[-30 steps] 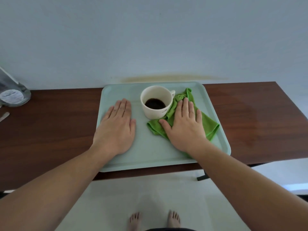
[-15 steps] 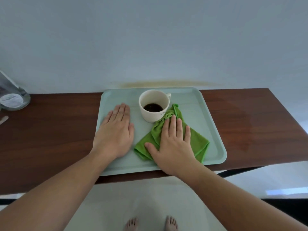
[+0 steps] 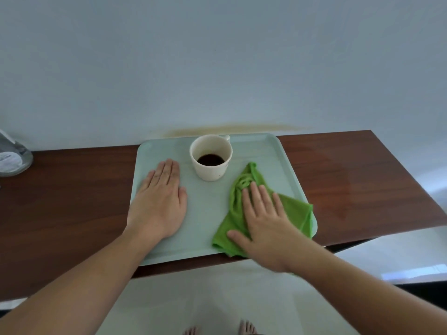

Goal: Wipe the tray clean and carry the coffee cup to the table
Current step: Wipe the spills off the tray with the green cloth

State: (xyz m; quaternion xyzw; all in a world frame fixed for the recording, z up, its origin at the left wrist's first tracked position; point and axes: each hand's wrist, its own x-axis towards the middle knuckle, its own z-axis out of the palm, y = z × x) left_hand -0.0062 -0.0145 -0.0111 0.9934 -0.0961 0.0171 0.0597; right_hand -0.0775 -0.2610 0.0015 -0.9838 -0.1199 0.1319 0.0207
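Note:
A pale green tray lies on the dark wooden table. A white coffee cup with a little dark coffee stands upright at the tray's back middle, handle turned away. My left hand presses flat on the tray's left part, fingers together, holding nothing. My right hand lies flat on a crumpled green cloth at the tray's front right; the cloth's corner hangs over the tray's right rim. The cloth is apart from the cup.
A clear glass jar stands at the table's far left edge. The wall runs right behind the tray, with a yellowish stain on it. The table's front edge is just below the tray; my bare feet show on the white floor.
My right hand has slid the green cloth down and to the right, away from the cup, toward the tray's front right corner. The left hand has stayed pressed on the tray.

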